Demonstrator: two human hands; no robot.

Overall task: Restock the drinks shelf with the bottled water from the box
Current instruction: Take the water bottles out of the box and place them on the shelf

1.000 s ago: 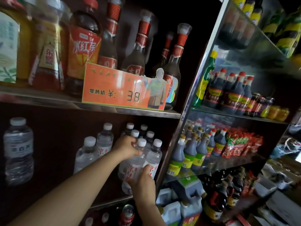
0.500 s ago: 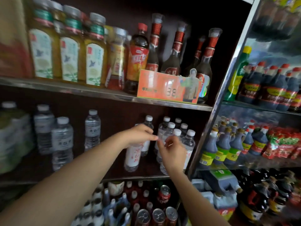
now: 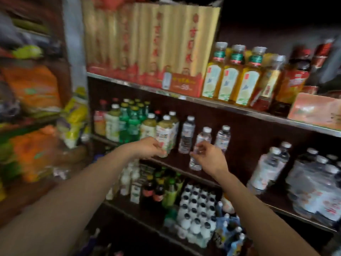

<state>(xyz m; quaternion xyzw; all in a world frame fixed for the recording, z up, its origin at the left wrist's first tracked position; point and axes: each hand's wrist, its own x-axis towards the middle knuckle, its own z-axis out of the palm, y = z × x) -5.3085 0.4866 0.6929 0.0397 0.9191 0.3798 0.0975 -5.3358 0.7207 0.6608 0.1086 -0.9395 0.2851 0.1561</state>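
Small clear water bottles [image 3: 187, 135] stand in a loose group on the middle shelf [image 3: 177, 159]. My right hand [image 3: 210, 159] hovers in front of one of them [image 3: 202, 137], fingers spread and gripping nothing. My left hand [image 3: 149, 146] is level with it to the left, fingers loosely curled in front of a pale tea bottle [image 3: 164, 132], with nothing in it. More water bottles with red-print labels [image 3: 267, 169] and a shrink-wrapped pack [image 3: 317, 185] stand further right on the same shelf. No box is in view.
Green and yellow drink bottles [image 3: 129, 122] fill the shelf's left end. Gold gift boxes [image 3: 151, 45] and yellow tea bottles [image 3: 228, 76] stand on the shelf above. White-capped bottles [image 3: 195, 211] and dark bottles crowd the shelf below. Blurred orange bags [image 3: 31, 89] hang at left.
The view has swung left along the shelves. Both hands have left the red-labelled water bottles at the right and now hang empty in front of the shelf's middle.
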